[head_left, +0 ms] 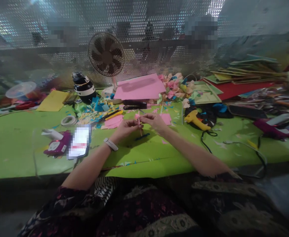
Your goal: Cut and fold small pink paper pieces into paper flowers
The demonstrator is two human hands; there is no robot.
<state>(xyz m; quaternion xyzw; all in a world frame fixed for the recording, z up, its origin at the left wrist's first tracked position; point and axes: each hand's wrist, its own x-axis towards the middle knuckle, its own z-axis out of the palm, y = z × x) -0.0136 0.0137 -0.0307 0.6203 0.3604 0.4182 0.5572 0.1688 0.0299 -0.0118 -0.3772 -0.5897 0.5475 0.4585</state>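
Observation:
Both my hands meet over the green table (pixel 15 144), just beyond its middle. My left hand (pixel 126 127) and my right hand (pixel 154 121) are each closed in a pinch on a thin pinkish stick or rolled strip of paper (pixel 139 120) that stands nearly upright between them. A white watch sits on my left wrist. Pink paper pieces (pixel 113 121) lie just behind my left hand, and another pink square (pixel 166 118) lies behind my right hand. A dark pen-like thing (pixel 142 136) lies on the table under my hands.
A yellow glue gun (pixel 196 119) with a black cord lies to the right. A phone (pixel 79 142) and a purple gadget (pixel 56 146) lie at left, with a tape roll (pixel 68 120). Farther back are a small fan (pixel 106 54), a large pink sheet (pixel 139 87), paper flowers (pixel 175 86), scraps and stacked card.

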